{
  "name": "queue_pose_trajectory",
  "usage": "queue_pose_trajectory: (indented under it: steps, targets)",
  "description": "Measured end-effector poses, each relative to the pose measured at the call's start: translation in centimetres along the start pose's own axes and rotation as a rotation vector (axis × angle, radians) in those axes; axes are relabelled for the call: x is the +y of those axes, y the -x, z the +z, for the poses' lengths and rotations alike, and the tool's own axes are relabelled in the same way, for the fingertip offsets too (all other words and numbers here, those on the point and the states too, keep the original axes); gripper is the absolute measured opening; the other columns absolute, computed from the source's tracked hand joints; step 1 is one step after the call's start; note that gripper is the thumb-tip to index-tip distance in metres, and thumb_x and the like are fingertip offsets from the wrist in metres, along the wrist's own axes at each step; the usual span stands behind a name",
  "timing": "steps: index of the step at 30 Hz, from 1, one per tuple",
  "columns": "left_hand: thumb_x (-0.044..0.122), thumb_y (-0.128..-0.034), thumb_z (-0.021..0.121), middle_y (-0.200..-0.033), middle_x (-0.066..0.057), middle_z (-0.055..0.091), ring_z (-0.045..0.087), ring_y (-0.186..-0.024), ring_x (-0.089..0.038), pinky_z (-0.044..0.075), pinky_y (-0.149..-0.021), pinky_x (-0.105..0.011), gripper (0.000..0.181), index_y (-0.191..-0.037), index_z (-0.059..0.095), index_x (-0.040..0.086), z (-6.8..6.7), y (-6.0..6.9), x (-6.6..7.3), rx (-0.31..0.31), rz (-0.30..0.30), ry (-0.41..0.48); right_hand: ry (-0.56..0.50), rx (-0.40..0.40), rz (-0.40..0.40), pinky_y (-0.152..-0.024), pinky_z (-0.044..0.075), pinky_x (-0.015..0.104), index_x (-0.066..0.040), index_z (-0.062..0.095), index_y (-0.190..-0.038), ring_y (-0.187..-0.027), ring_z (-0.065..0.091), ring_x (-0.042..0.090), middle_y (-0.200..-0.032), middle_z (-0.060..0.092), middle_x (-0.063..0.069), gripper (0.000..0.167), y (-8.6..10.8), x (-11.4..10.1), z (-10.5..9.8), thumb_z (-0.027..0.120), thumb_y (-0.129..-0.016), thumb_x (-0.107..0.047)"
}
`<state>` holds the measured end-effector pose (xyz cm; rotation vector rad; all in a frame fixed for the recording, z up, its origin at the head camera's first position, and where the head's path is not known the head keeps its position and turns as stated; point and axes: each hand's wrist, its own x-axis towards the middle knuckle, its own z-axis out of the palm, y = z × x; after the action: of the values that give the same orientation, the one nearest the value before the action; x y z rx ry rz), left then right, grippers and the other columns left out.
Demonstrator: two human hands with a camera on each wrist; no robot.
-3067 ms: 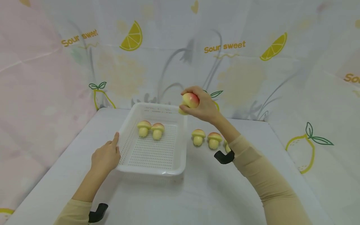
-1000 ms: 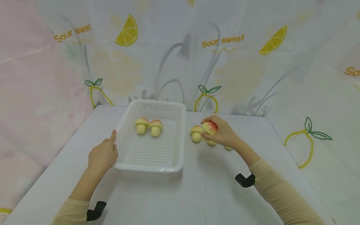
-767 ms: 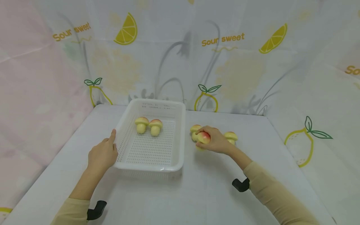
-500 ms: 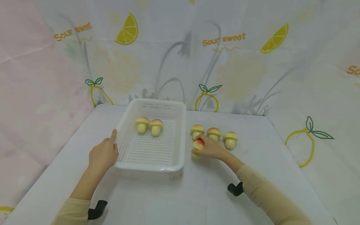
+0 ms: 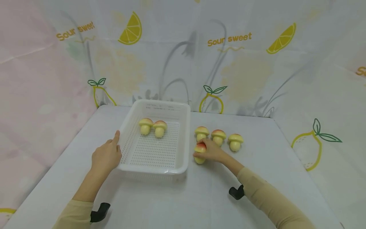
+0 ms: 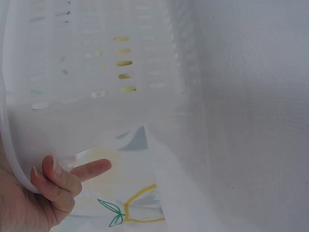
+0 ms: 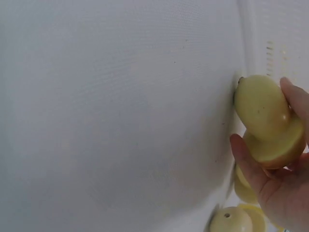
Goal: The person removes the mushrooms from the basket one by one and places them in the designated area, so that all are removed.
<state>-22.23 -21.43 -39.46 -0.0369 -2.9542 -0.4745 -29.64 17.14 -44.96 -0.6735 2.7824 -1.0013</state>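
Note:
My right hand (image 5: 213, 151) holds a toy mushroom (image 5: 199, 160) with a pale yellow stem and a reddish cap, low at the table beside the basket's right wall. In the right wrist view, thumb and fingers are around the cap of this mushroom (image 7: 263, 106); its stem points away from the palm. My left hand (image 5: 105, 156) grips the left rim of the white plastic basket (image 5: 152, 169). The left wrist view shows curled fingers at that rim, with one finger extended. Two mushrooms, a left one (image 5: 145, 125) and a right one (image 5: 159, 128), lie side by side inside.
Right of the basket a row of three more mushrooms lies on the white table (image 5: 171, 203): a near-left one (image 5: 201, 131), a middle one (image 5: 218, 136) and a right one (image 5: 235, 142). A lemon-printed cloth (image 5: 171, 57) hangs behind the table.
My right hand has carried the mushroom from above the basket's right rim down to the table, in front of the row's left mushroom. The left hand stays at the basket rim.

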Motion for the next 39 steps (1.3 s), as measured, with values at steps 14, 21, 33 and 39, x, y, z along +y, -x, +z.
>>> queue_pose_trajectory:
  steps: [14,21,33,39]
  targets:
    - [0.008,-0.0961,0.042,-0.115,-0.036,0.056,0.043,-0.047,-0.023,0.04,-0.043,-0.035,0.054,-0.146,0.028,-0.007,-0.2,0.1,0.2,-0.016,-0.017,-0.008,-0.025,0.028,0.01,-0.082,0.05,0.037,-0.003,0.06,-0.111,-0.097,0.06,0.024,-0.1,0.065,0.005,0.048,0.4,-0.2,-0.6,0.076,-0.081,-0.037]
    - [0.009,-0.0958,0.043,-0.118,-0.036,0.055,0.048,-0.051,-0.027,0.043,-0.045,-0.039,0.055,-0.146,0.028,-0.006,-0.1,0.0,0.1,-0.026,-0.018,-0.013,-0.012,0.011,0.055,-0.076,0.049,0.034,-0.002,0.058,-0.112,-0.089,0.059,0.019,-0.098,0.064,0.007,0.049,0.5,-0.4,-0.9,0.075,-0.081,-0.035]
    - [0.009,-0.096,0.041,-0.117,-0.035,0.055,0.045,-0.048,-0.025,0.04,-0.043,-0.035,0.054,-0.147,0.028,-0.006,-0.1,0.1,0.1,-0.015,-0.017,-0.008,0.009,-0.029,0.071,-0.078,0.048,0.036,-0.001,0.058,-0.116,-0.089,0.058,0.021,-0.102,0.063,0.01,0.051,0.5,-0.6,-1.3,0.072,-0.08,-0.034]
    - [0.01,-0.0962,0.04,-0.117,-0.035,0.055,0.045,-0.049,-0.025,0.04,-0.043,-0.036,0.054,-0.147,0.028,-0.006,-0.2,-0.1,0.1,-0.02,-0.024,-0.009,0.032,-0.025,0.048,-0.078,0.048,0.037,0.0,0.058,-0.115,-0.09,0.058,0.022,-0.101,0.063,0.01,0.051,0.5,-0.5,-1.3,0.072,-0.08,-0.034]
